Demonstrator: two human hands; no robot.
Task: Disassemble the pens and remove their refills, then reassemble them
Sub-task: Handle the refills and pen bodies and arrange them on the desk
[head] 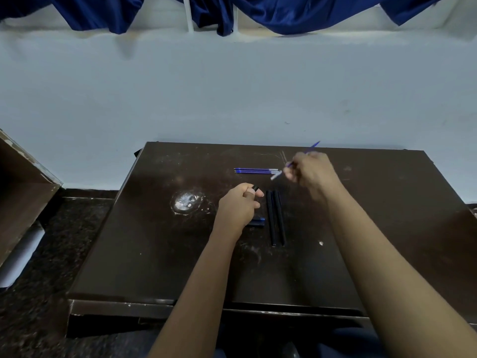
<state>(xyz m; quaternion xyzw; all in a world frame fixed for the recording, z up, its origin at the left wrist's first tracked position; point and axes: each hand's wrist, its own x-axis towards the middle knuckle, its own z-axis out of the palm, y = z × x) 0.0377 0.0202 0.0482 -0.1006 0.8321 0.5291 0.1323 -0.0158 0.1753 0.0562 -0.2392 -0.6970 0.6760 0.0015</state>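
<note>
My right hand [308,167] pinches a blurred refill [296,161] above 3 laid refills [256,171], left hand [238,202] seemingly grips a black barrel [255,187]; a careless set-down could scatter them.

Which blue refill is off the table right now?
The refill gripped in the right hand, tilted above the table; the other refills lie flat, side by side.

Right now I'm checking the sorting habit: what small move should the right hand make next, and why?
Probably lay the refill it holds down beside the refills lined up on the table. The right hand hovers next to that row, and the barrels lie separately.
</note>
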